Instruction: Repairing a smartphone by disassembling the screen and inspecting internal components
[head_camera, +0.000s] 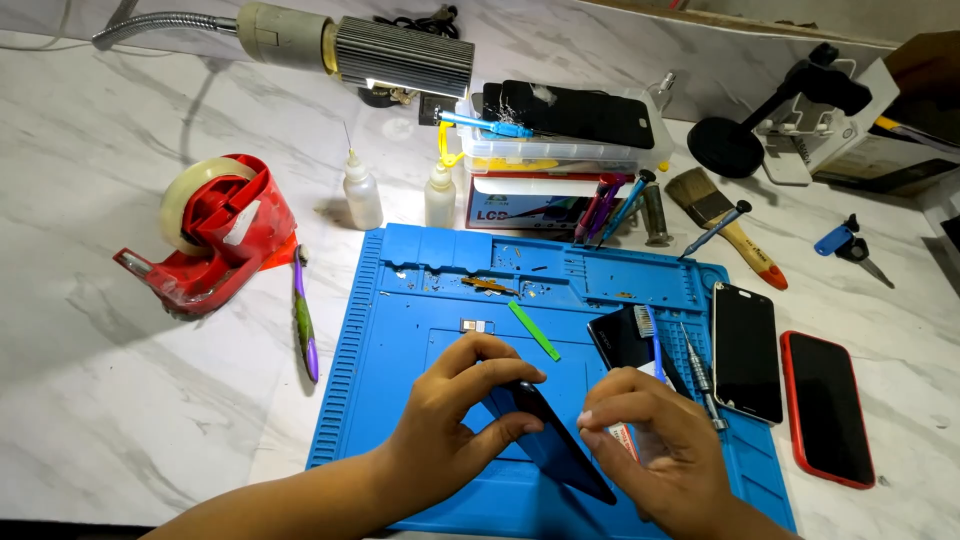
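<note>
Both hands, left hand (450, 410) and right hand (655, 440), pinch 1 dark phone (555, 440) on edge above the blue mat (400, 380), a red-and-white box (525, 205) lying behind it under a clear tray (560, 150).

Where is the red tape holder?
In the head view, the tape holder sits on the table's left side, left of the blue mat, beside a purple toothbrush.

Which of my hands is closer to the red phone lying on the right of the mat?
Right. The right hand sits just left of the red phone, apart from it. The left hand is farther left, across the dark phone that both hands hold tilted over the blue mat.
</note>
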